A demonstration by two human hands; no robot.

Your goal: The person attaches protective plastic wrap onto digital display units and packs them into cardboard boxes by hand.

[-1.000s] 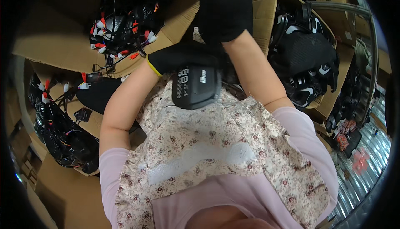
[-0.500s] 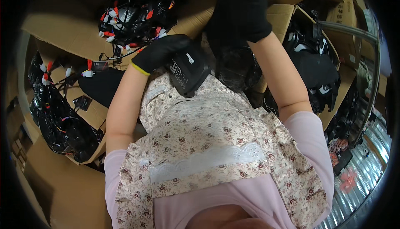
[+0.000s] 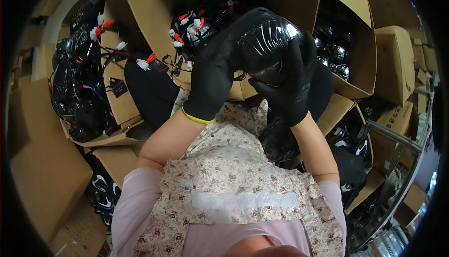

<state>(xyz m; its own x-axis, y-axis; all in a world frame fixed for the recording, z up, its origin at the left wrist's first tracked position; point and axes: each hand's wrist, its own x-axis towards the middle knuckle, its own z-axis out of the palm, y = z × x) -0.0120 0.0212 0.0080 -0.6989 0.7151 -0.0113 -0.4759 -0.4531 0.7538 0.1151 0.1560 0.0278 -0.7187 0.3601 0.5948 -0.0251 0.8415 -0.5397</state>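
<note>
Both my hands wear black gloves and are raised in front of my chest. My left hand (image 3: 213,77) and my right hand (image 3: 292,86) are closed around a glossy black rounded part (image 3: 266,41), wrapped in clear shiny film. It is held just above the edge of an open cardboard box (image 3: 154,4) that holds black parts with wires and red and white connectors (image 3: 194,25). A dark film-wrapped bundle (image 3: 280,140) rests in my lap below my right wrist.
Open cardboard boxes surround me: one at the left with black wired parts (image 3: 79,88), one at the upper right with shiny black pieces (image 3: 334,55), more at the lower right (image 3: 355,149). Flat cardboard (image 3: 42,172) lies at the left. A metal rail (image 3: 397,137) runs at the right.
The view has tilted and my hands have risen. The flat black part held by my left hand earlier is now gone; both hands now hold a film-wrapped glossy black part higher up.
</note>
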